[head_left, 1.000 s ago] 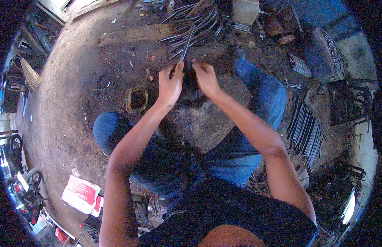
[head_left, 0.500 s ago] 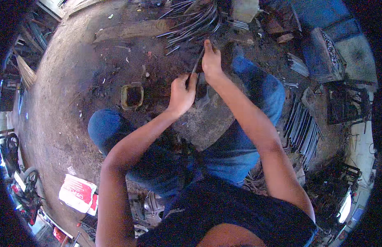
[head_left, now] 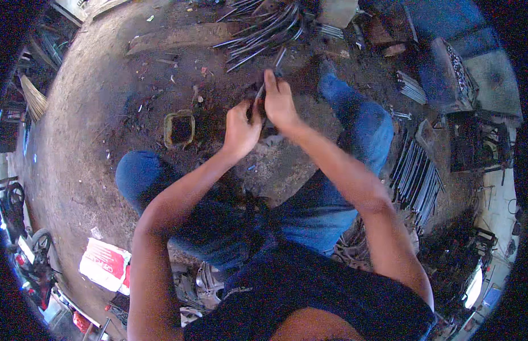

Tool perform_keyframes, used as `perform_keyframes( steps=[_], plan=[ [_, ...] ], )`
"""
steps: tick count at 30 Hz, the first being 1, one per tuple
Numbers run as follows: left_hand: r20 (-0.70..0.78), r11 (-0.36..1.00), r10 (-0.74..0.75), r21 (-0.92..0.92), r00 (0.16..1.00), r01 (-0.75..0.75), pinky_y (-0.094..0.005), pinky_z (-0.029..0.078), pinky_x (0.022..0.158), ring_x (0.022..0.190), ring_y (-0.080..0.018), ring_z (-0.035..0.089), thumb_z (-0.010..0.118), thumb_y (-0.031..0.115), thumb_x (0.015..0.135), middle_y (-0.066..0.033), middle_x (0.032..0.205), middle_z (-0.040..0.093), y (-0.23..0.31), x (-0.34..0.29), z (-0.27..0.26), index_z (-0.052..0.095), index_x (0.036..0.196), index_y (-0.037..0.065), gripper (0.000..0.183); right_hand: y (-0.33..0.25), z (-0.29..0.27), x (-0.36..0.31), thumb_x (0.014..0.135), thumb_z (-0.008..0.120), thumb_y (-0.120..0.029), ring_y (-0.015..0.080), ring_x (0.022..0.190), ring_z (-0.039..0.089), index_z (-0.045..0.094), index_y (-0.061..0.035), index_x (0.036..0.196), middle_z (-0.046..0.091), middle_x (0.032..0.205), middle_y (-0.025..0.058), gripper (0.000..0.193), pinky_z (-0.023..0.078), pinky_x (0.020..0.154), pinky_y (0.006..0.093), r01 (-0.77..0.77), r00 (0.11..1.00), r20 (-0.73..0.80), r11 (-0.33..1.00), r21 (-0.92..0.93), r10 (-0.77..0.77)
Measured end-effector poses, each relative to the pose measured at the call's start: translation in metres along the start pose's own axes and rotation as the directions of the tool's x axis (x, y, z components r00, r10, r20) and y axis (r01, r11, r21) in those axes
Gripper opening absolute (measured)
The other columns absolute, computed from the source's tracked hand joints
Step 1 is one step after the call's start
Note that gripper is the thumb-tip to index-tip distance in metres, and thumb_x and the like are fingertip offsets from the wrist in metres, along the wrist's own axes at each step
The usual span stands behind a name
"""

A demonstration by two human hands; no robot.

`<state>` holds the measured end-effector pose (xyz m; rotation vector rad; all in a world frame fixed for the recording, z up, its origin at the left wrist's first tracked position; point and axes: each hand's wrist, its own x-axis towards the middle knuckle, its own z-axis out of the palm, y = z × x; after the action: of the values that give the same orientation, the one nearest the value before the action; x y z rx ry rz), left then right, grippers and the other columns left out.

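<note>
My left hand (head_left: 241, 129) is closed around the near end of a thin metal rod (head_left: 280, 58). Just beyond and to its right, my right hand (head_left: 281, 106) wraps the same rod farther along, its thumb laid lengthwise. The rod points away from me, and its bright far end sticks out past the right hand. Both hands are raised between my spread knees. Something dark lies under the hands; its shape is too hidden and blurred to make out.
A pile of bent metal rods (head_left: 269, 31) lies ahead. At the left stands a square open container (head_left: 179, 129) with dark contents. Straight rods (head_left: 417, 181) lie in a row to the right, a smaller bundle (head_left: 411, 88) farther off. A red and white sack (head_left: 105, 265) is at lower left.
My right hand has come back toward me and slightly left, closer to the left hand. The rod's far end now shows beyond it. The left hand has shifted a little left.
</note>
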<state>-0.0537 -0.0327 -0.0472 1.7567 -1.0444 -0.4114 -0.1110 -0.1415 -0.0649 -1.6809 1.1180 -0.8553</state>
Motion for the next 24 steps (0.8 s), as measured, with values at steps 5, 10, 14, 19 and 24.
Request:
perform_keyframes(
  steps=[5, 10, 14, 19, 24],
  plan=[
    [0.018, 0.994, 0.008, -0.106, 1.000, -0.006, -0.0413, 0.041, 0.056, 0.059, -0.0385, 0.057, 0.055, 0.017, 0.091, -0.0272, 0.068, 0.057, 0.007, 0.003, 0.012, 0.059, 0.077, -0.007, 0.029, -0.014, -0.047, 0.080, 0.097, 0.045, -0.045, 0.0230, 0.060, 0.045, 0.055, 0.0066, 0.083, 0.052, 0.065, 0.0123, 0.055, 0.041, 0.061, 0.0424, -0.016, 0.923, -0.364, 0.958, 0.285, 0.123],
    [0.042, 0.997, -0.042, -0.060, 0.998, 0.044, -0.0350, 0.044, 0.058, 0.058, -0.0159, 0.055, 0.055, 0.026, 0.094, -0.0150, 0.063, 0.063, -0.003, 0.009, -0.005, 0.065, 0.085, -0.005, 0.033, -0.043, -0.065, 0.055, 0.092, 0.057, -0.033, 0.0366, 0.092, 0.060, 0.060, 0.0043, 0.105, 0.059, 0.105, 0.0255, 0.040, 0.046, 0.080, 0.0422, 0.403, 0.888, -0.156, 0.896, -0.184, -0.432],
    [0.029, 0.998, 0.003, -0.063, 1.000, -0.001, -0.0408, 0.040, 0.052, 0.049, -0.0346, 0.052, 0.057, 0.022, 0.091, -0.0280, 0.063, 0.053, -0.001, 0.006, 0.003, 0.059, 0.075, -0.007, 0.033, -0.032, -0.056, 0.036, 0.088, 0.060, -0.027, 0.0465, 0.079, 0.058, 0.064, -0.0039, 0.107, 0.054, 0.094, 0.0325, 0.030, 0.049, 0.070, 0.0482, 0.497, 0.863, 0.171, 0.741, -0.452, -0.475],
    [0.019, 1.000, -0.010, -0.010, 1.000, 0.011, -0.0405, 0.040, 0.052, 0.050, -0.0378, 0.051, 0.058, 0.020, 0.090, -0.0288, 0.066, 0.054, -0.001, 0.003, -0.013, 0.060, 0.075, -0.007, 0.031, -0.016, -0.035, 0.010, 0.089, 0.057, -0.026, 0.0457, 0.074, 0.062, 0.065, -0.0049, 0.102, 0.056, 0.104, 0.0352, 0.026, 0.054, 0.065, 0.0470, 0.524, 0.850, 0.195, 0.741, -0.420, -0.490],
    [-0.034, 0.996, 0.073, 0.051, 0.997, -0.071, -0.0406, 0.039, 0.051, 0.054, -0.0419, 0.051, 0.059, 0.019, 0.089, -0.0291, 0.068, 0.054, 0.004, 0.008, -0.011, 0.060, 0.073, -0.006, 0.030, -0.032, -0.052, 0.045, 0.086, 0.058, -0.010, 0.0401, 0.076, 0.064, 0.066, 0.0016, 0.098, 0.065, 0.087, 0.0229, 0.018, 0.052, 0.071, 0.0452, 0.608, 0.777, 0.065, 0.720, -0.335, -0.626]
  ],
)
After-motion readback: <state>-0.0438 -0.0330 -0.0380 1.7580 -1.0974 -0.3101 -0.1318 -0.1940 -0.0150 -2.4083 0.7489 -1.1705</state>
